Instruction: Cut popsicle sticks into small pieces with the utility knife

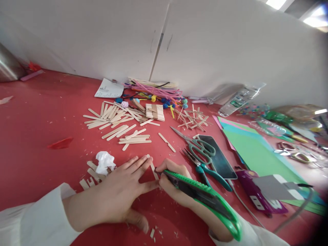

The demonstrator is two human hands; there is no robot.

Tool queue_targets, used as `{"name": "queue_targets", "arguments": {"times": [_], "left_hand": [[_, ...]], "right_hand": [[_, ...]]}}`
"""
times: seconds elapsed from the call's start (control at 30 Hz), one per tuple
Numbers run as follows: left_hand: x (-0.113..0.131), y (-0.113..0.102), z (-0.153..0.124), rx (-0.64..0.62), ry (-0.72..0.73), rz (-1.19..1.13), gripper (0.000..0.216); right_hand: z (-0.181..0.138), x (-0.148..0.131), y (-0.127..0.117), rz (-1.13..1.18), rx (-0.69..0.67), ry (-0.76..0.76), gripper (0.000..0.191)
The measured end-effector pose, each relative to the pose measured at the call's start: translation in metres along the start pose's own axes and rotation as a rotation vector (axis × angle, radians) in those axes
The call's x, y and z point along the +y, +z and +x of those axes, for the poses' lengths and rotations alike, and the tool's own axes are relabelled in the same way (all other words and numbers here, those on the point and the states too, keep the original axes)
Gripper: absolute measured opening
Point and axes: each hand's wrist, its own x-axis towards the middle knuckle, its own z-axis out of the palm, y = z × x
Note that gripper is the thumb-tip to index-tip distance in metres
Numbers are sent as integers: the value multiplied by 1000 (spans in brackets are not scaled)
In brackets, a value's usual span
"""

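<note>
My right hand grips a green utility knife, its tip end low over a wooden craft stick on the red table. Flat on the table, my left hand has its fingers spread, with fingertips against the same stick. Part of that stick is hidden under the fingers. Beside the left hand lie a crumpled white tissue and several short cut stick pieces. Small wood chips are scattered below the hands.
Loose craft sticks and pipe cleaners lie farther back. To the right are scissors, pliers, a phone, coloured paper and a purple glue gun with a cable. A plastic bottle leans near the white wall.
</note>
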Motion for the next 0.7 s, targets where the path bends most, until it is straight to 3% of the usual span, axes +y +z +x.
{"name": "queue_targets", "arguments": {"times": [0.17, 0.43, 0.7], "left_hand": [[0, 0, 0, 12, 20, -1, 81], [-3, 5, -2, 12, 20, 8, 80], [-3, 8, -3, 12, 20, 20, 84]], "right_hand": [[-3, -16, -6, -22, 16, 9, 11], [1, 13, 5, 109, 14, 47, 4], [-2, 8, 0, 102, 159, -42, 8]]}}
